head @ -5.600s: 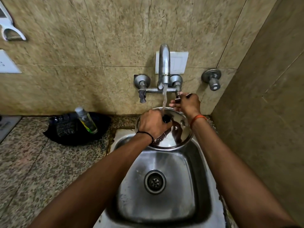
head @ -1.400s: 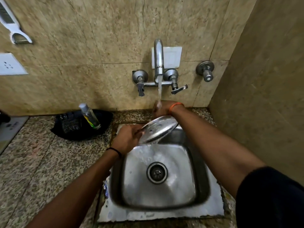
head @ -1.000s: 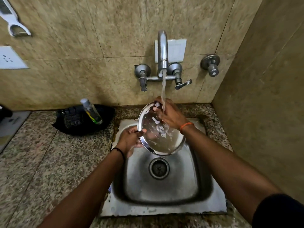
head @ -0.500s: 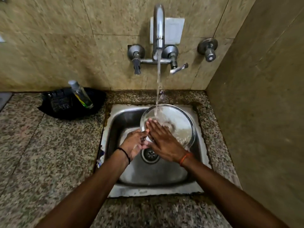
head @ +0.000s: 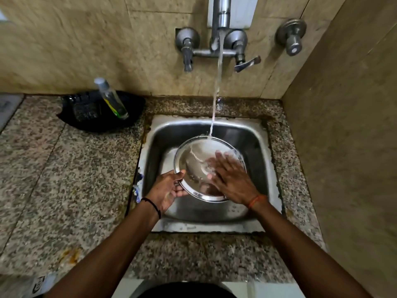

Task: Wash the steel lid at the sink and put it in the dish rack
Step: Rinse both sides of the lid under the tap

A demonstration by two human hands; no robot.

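The round steel lid point(head: 194, 163) is held over the steel sink point(head: 253, 136), its hollow inner face turned up toward me. My left hand point(head: 168, 189) grips its near-left rim, thumb on top. My right hand point(head: 231, 178) lies flat with fingers spread on the lid's right half and looks blurred. Water falls from the tap point(head: 221, 16) onto the lid's far edge and spreads over it. The lid's knob is hidden underneath. No dish rack is in view.
A black tray point(head: 129, 108) with a clear bottle point(head: 111, 98) sits on the granite counter point(head: 64, 179) left of the sink. Tiled walls close in behind and on the right. A separate valve point(head: 292, 38) sticks out of the back wall.
The lid has come lower into the sink and nearer to me. My right hand has slid from the lid's left side onto its right half. The view has tilted further down.
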